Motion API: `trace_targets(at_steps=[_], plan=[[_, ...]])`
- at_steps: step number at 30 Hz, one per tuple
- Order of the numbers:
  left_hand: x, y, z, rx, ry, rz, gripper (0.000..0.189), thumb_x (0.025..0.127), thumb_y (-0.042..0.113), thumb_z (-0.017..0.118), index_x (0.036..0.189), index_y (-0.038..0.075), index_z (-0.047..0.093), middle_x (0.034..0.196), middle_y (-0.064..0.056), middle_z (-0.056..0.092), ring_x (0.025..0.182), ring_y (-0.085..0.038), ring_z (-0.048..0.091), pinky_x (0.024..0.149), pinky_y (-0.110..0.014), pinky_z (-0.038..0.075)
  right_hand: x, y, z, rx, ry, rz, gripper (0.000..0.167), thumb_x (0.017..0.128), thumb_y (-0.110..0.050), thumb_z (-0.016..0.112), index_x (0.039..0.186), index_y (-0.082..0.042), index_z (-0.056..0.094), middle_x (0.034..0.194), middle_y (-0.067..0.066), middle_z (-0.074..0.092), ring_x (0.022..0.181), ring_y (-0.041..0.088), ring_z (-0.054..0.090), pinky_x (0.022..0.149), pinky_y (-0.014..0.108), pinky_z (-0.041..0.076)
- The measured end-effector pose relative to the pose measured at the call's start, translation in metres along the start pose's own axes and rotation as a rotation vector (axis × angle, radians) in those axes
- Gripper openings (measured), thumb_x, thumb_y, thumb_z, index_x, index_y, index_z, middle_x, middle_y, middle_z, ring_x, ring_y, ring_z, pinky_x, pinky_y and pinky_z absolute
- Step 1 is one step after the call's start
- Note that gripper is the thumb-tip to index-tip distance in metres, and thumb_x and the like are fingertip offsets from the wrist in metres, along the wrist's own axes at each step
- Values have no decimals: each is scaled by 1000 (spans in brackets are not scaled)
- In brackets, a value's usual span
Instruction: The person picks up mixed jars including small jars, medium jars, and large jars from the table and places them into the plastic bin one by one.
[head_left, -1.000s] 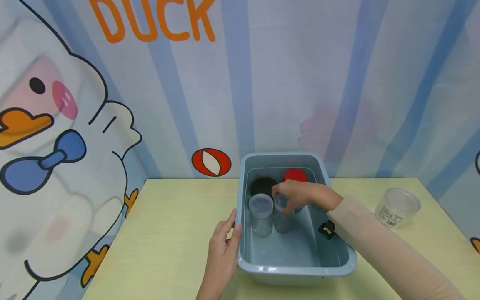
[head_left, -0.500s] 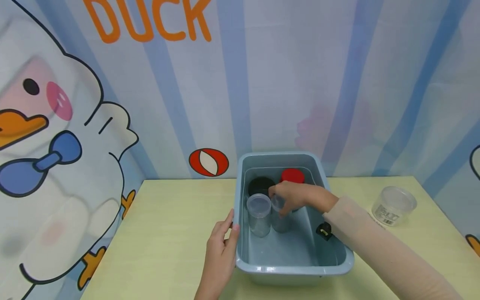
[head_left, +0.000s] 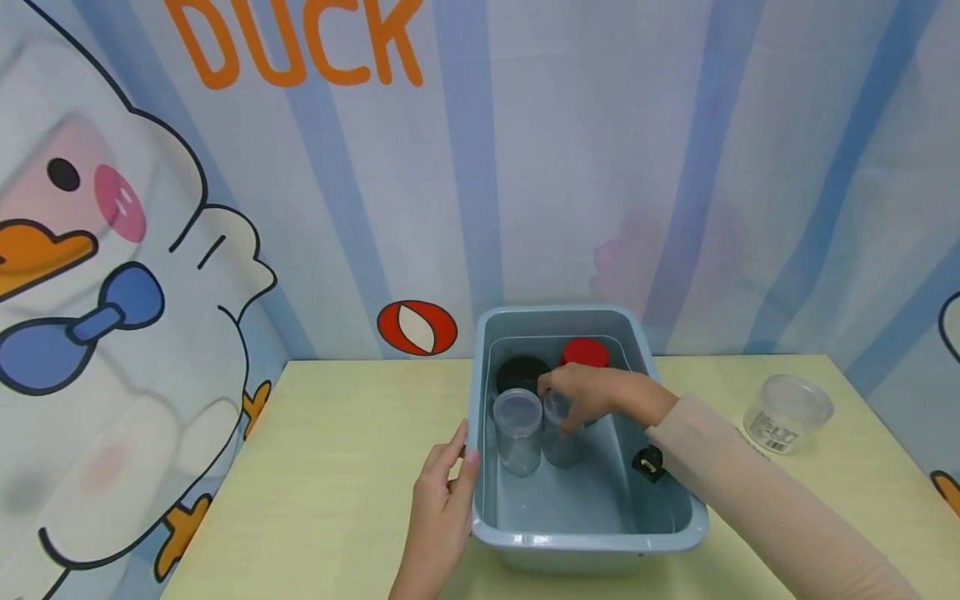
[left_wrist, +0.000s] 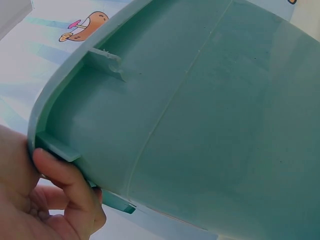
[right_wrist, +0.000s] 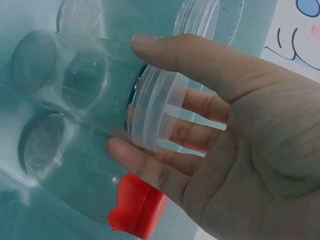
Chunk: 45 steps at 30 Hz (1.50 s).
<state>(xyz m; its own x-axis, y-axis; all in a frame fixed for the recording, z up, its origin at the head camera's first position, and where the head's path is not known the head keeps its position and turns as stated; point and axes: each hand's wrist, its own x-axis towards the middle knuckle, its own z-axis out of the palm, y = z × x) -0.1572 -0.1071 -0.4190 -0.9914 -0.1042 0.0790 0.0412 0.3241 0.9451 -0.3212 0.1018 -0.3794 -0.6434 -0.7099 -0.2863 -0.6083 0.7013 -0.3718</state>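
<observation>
A pale blue plastic bin (head_left: 588,542) stands on the table with several jars inside. My left hand (head_left: 441,504) grips its left rim; in the left wrist view the fingers (left_wrist: 70,187) curl against the bin's outer wall (left_wrist: 210,110). My right hand (head_left: 588,392) reaches into the bin and holds a clear jar (head_left: 561,447) by its translucent lid (right_wrist: 156,107), thumb on one side and fingers on the other. Beside it stands another clear jar (head_left: 518,437) with a frosted lid. Behind are a black-lidded jar (head_left: 521,372) and a red-lidded jar (head_left: 585,352).
A short clear tub (head_left: 787,412) with a printed label stands on the table (head_left: 360,442) at the right. Behind the table hangs a blue-striped cloth (head_left: 555,167) with duck drawings. The bin's back edge sits close to that cloth.
</observation>
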Motion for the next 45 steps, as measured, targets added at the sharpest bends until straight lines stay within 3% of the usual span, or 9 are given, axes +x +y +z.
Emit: trace_targets(at_steps=[14, 21, 25, 31, 39, 45], plan=[[-2, -1, -1, -8, 8, 21, 52, 106, 32, 50, 151, 7, 42, 118, -8, 55, 112, -21, 53, 92, -30, 53, -2, -2, -7, 17, -7, -34, 47, 82, -13, 84, 122, -4, 61, 114, 4, 63, 98, 16, 57, 84, 32, 54], [-1, -1, 0, -3, 10, 22, 52, 106, 33, 49, 151, 7, 42, 118, -8, 55, 114, -21, 53, 93, -30, 53, -8, -1, -13, 41, -9, -41, 49, 83, -15, 82, 125, -4, 60, 120, 6, 62, 106, 21, 56, 91, 37, 53], [-1, 0, -1, -2, 7, 22, 52, 106, 32, 49, 152, 8, 42, 119, -8, 55, 114, -21, 53, 93, -30, 53, -13, -2, -19, 66, 2, -32, 49, 83, -17, 83, 124, -5, 60, 117, 9, 61, 107, 26, 55, 87, 37, 54], [0, -1, 0, -7, 10, 21, 52, 106, 32, 50, 152, 9, 42, 119, -7, 55, 114, -21, 53, 93, -31, 53, -22, 1, -34, 87, 29, -92, 47, 86, -14, 79, 125, -1, 58, 107, 12, 60, 94, 28, 55, 79, 34, 49], [0, -2, 0, -7, 16, 22, 52, 106, 32, 51, 151, 9, 43, 119, -7, 55, 114, -21, 53, 93, -30, 53, -30, 4, -45, 116, 63, -144, 48, 87, -16, 79, 126, 1, 57, 114, 9, 60, 99, 30, 56, 79, 33, 52], [1, -1, -1, -1, 18, 20, 52, 106, 32, 51, 151, 9, 43, 117, -7, 55, 112, -20, 52, 92, -30, 54, -36, 4, -51, 155, 90, -145, 45, 87, -15, 78, 124, 0, 58, 117, 14, 60, 102, 33, 56, 79, 35, 52]])
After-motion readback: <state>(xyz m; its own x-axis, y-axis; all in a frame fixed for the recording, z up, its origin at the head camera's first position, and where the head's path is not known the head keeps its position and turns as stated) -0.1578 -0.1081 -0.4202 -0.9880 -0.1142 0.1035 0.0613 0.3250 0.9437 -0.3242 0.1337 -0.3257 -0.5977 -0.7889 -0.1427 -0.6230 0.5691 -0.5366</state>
